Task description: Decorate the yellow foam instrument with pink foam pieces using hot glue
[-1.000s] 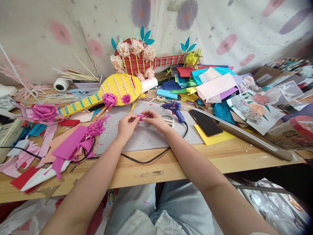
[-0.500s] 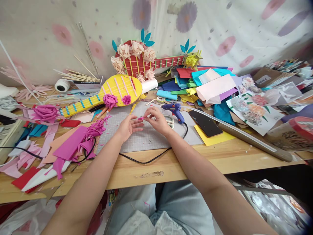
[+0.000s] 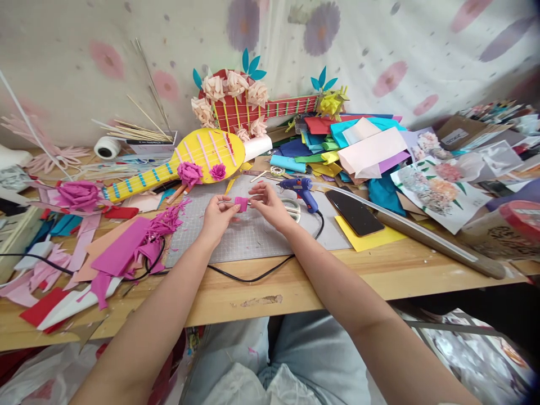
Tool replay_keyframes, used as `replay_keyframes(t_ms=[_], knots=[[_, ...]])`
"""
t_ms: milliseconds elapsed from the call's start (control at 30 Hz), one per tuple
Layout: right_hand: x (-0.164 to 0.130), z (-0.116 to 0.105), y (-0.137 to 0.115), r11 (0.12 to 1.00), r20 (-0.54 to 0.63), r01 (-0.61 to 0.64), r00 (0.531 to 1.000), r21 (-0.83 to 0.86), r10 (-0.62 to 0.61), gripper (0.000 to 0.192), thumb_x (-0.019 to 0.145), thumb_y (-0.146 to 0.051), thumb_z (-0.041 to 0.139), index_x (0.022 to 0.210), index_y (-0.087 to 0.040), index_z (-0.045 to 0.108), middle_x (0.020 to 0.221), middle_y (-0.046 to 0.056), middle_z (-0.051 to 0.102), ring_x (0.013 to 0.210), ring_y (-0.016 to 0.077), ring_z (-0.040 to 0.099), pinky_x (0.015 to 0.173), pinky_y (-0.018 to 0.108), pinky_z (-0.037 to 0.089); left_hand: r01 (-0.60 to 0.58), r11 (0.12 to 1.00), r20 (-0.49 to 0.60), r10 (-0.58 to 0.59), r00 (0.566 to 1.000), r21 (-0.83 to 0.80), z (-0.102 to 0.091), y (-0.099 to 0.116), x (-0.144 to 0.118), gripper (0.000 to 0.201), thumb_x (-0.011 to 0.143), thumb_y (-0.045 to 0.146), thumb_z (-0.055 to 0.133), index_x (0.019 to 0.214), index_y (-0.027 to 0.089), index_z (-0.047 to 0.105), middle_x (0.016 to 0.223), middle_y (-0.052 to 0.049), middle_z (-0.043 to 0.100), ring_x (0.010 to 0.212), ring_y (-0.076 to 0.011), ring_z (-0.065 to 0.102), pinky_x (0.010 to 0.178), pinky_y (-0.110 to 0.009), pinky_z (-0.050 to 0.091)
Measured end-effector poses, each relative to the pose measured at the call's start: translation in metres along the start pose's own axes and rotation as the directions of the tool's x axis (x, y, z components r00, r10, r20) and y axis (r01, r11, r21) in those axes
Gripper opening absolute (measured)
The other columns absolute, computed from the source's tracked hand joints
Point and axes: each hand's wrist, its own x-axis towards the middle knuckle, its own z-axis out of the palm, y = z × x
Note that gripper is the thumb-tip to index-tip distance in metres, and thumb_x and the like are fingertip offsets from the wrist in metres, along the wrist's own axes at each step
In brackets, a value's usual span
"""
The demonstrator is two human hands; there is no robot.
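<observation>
Over the grey cutting mat, a small magenta piece of crepe paper is held up between my two hands. My left hand pinches its left side between thumb and fingers. On the other side, my right hand has its thumb and fingertips curled at the paper's right edge, though the exact contact is too small to see clearly. Just right of that hand lie light-handled scissors, partly hidden by it. A blue glue gun rests on the mat behind them.
Behind the mat are a yellow paper guitar and a red one with paper flowers. Magenta paper and scraps are heaped at left. A phone lies at right, near a long strip. A black cable crosses the front.
My left hand has gone from spread fingers to a pinch on the magenta paper. The paper now shows its flat face instead of a thin edge. My right hand stays nearly in place.
</observation>
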Motion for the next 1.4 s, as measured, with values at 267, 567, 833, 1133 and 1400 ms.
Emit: replay_keyframes(t_ms=[267,567,833,1133,1400], knots=[[-0.001,0.014,0.008,0.939,0.008,-0.244,0.968,0.241,0.249,0.047,0.055,-0.035,0.077,0.087,-0.022,0.044,0.067,-0.006,0.06,0.06,0.0095,0.058,0.066,0.028,0.048,-0.022,0.997,-0.022,0.024,0.999,0.073,0.002,-0.002,0.0,0.042,0.056,0.027,0.077,0.083,0.019,0.047,0.065,0.001,0.064,0.071,-0.0181,0.067,0.051,-0.022,0.048],[0.002,0.014,0.013,0.983,-0.133,-0.168,0.975,0.08,0.177,0.04,0.058,-0.031,0.071,0.084,-0.023,0.041,0.067,-0.007,0.056,0.061,0.0103,0.055,0.065,0.028,0.046,0.002,0.997,0.018,-0.003,1.0,0.071,0.001,-0.003,0.0,0.035,0.059,0.028,0.075,0.085,0.016,0.054,0.075,-0.003,0.067,0.074,-0.0189,0.067,0.05,-0.024,0.05],[0.002,0.014,0.014,0.987,-0.127,-0.153,0.979,0.054,0.158,0.04,0.058,-0.032,0.068,0.084,-0.023,0.04,0.067,-0.007,0.055,0.06,0.0101,0.054,0.063,0.028,0.045,0.002,1.0,-0.024,-0.001,1.0,0.024,0.001,-0.006,0.003,0.039,0.052,0.024,0.078,0.077,0.017,0.049,0.062,0.002,0.062,0.065,-0.0153,0.065,0.05,-0.021,0.049],[0.002,0.011,0.013,0.989,-0.023,-0.144,0.989,-0.01,0.144,0.035,0.061,-0.029,0.066,0.083,-0.023,0.039,0.068,-0.007,0.056,0.062,0.0109,0.056,0.063,0.027,0.044,0.12,0.991,0.137,-0.126,0.982,0.05,-0.006,-0.001,0.005,0.033,0.052,0.027,0.08,0.079,0.014,0.065,0.079,-0.005,0.068,0.071,-0.0149,0.064,0.059,-0.025,0.052],[-0.004,0.007,0.009,0.914,0.045,0.047,0.998,-0.403,-0.032,0.022,0.072,-0.02,0.059,0.09,-0.021,0.044,0.082,-0.002,0.06,0.074,0.0128,0.059,0.073,0.029,0.044,-0.302,0.848,0.162,0.256,0.953,0.436,-0.013,-0.015,0.015,0.007,0.063,0.022,0.072,0.07,0.02,0.07,0.076,-0.002,0.07,0.076,-0.0158,0.061,0.077,-0.028,0.044]])
